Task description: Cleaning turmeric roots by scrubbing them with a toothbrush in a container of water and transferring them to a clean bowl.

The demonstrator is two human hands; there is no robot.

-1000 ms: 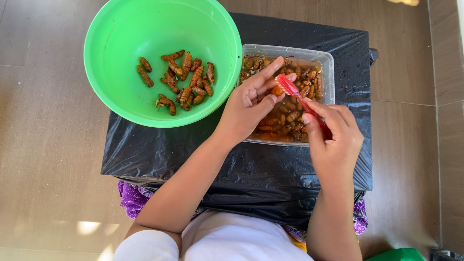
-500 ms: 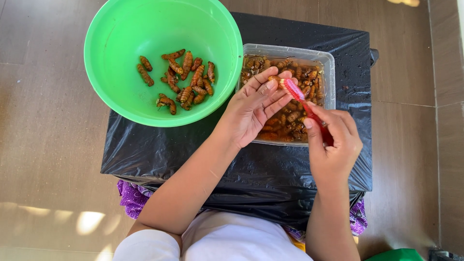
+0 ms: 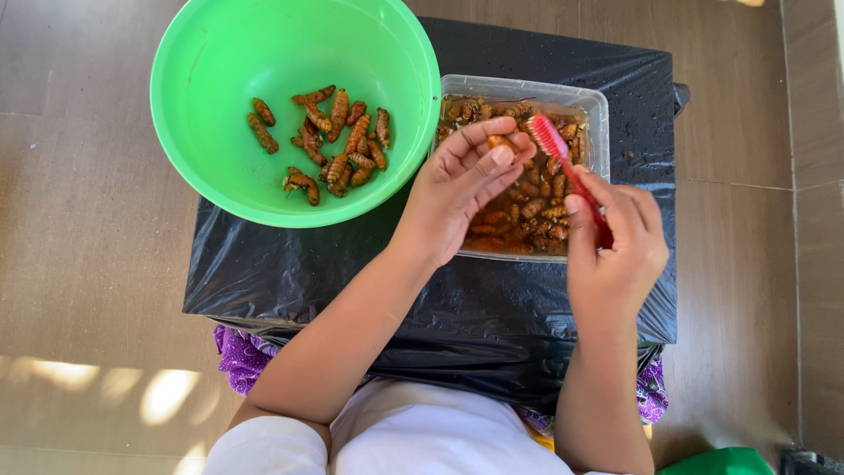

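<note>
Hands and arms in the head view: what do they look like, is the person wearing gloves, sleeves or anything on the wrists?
Both hands are bare, no gloves. The left hand and right hand show no rings, watch or bands that I can make out. Both forearms are uncovered down to the bottom of the picture, with no sleeves reaching them. The only clothing in view is white fabric at the bottom edge, on the person's body.

Left hand pinches a grub (over the clear tub); right hand holds a red toothbrush.
</note>
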